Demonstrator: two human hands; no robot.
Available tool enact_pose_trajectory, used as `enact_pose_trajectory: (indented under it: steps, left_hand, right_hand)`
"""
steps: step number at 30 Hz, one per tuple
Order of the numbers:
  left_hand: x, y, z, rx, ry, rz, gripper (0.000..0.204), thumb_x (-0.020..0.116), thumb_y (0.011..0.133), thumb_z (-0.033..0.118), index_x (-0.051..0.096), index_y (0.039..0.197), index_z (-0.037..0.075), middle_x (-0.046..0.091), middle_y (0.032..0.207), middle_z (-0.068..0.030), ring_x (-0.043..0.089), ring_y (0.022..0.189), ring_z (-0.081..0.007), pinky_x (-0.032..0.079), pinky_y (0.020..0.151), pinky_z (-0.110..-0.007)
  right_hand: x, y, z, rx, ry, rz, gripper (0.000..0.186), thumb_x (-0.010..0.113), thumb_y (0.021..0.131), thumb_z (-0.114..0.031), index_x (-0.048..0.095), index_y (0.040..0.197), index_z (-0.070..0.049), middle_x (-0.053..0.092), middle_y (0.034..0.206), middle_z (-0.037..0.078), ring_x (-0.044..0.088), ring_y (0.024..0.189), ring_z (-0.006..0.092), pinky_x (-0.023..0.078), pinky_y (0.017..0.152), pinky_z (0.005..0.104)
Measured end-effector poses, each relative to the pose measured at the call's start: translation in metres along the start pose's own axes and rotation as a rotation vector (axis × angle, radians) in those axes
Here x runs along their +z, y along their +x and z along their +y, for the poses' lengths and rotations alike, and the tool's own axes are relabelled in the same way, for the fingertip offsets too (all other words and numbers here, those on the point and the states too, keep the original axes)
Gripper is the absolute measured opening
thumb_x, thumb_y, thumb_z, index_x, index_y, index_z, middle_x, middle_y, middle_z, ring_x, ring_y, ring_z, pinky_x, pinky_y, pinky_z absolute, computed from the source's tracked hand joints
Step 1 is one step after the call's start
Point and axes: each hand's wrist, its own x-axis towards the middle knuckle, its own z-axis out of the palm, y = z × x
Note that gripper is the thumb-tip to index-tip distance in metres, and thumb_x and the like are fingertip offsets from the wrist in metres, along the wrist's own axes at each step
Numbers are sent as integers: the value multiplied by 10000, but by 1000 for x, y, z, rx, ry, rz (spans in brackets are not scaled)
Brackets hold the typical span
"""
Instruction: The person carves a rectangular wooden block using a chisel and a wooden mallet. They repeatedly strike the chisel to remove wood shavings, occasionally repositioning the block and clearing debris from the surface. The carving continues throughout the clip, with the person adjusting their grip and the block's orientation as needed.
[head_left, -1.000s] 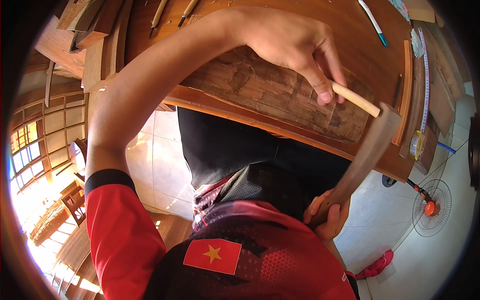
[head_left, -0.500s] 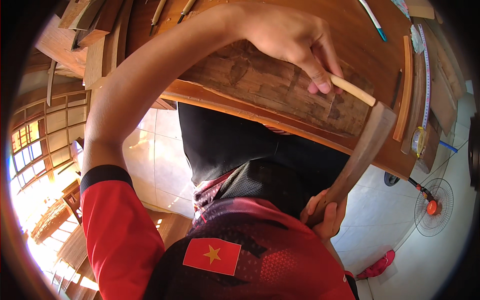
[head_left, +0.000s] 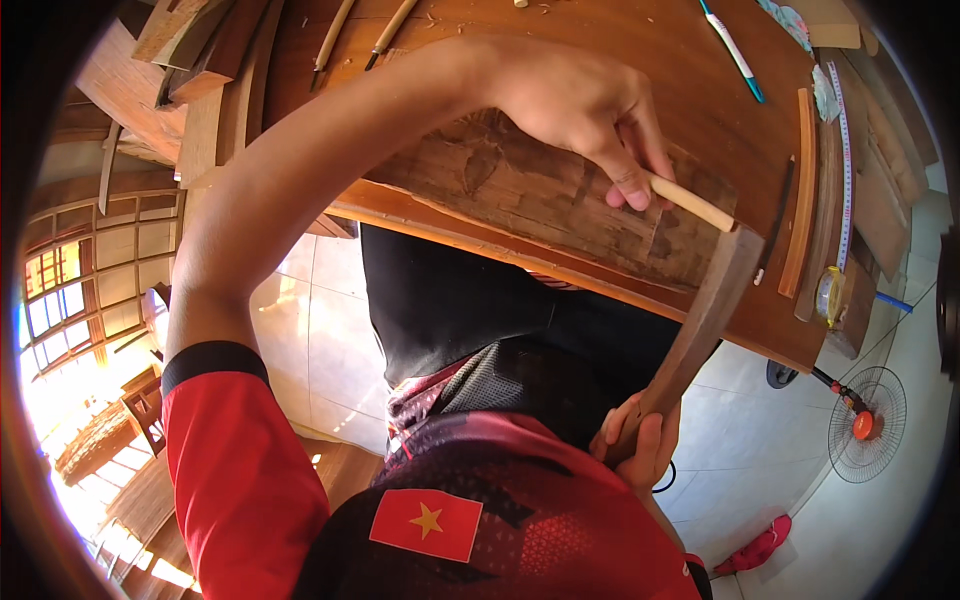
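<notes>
My left hand (head_left: 580,108) arches over the table, its fingers closed around the pale round handle (head_left: 692,204) of what looks like a carving chisel; its blade is hidden beneath the hand. Under it lies a rough, dark brown board (head_left: 530,185) with a worn surface, along the table's near edge. Low at the right, near my body, my right hand (head_left: 648,445) grips a thick brown wooden mallet-like bar (head_left: 697,335). The bar slants up and away, its far end at the butt of the chisel handle, seemingly touching it.
Two more pale-handled tools (head_left: 392,30) lie at the table's far left, beside stacked planks (head_left: 205,125). A pen (head_left: 733,50), a dark thin stick (head_left: 775,220), a wood strip (head_left: 801,190) and a tape measure (head_left: 829,292) lie rightward. A fan (head_left: 865,425) stands beyond the table corner.
The view has shifted slightly, so the table sits lower in the picture. The bar's far end and the chisel handle have moved a little to the left. Both hands keep their grips.
</notes>
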Motion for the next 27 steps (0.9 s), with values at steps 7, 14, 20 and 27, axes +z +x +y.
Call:
enact_pose_trajectory:
  steps: [7,14,20,27]
  left_hand:
    - [-2,-1,7,-30,34,6,319,771,937,273,784,1164,49,753,853,-47,699,846,-154,538,778,-315]
    - [-3,0,5,-38,51,-15,318,781,926,301,794,1171,99,739,838,-27,683,839,-144,519,756,-305]
    - [-2,-3,8,-82,30,-11,314,765,934,329,798,1182,139,741,847,-11,683,837,-132,520,757,-309]
    - [-2,-4,8,-67,61,-19,316,766,933,329,799,1179,133,747,872,-16,684,849,-133,524,763,-311]
  right_hand:
    - [4,6,0,-99,57,19,378,466,1096,-395,409,1245,-51,532,733,102,498,492,156,435,441,285]
    - [1,6,-3,-75,31,5,390,459,1097,-408,421,1236,-45,519,720,96,487,487,159,438,435,291]
    - [2,2,6,-119,27,16,409,464,1093,-421,413,1246,-46,515,728,91,487,489,157,444,438,283]
    - [8,3,-5,-26,-59,5,426,465,1085,-445,411,1242,-52,508,706,93,486,476,158,432,428,280]
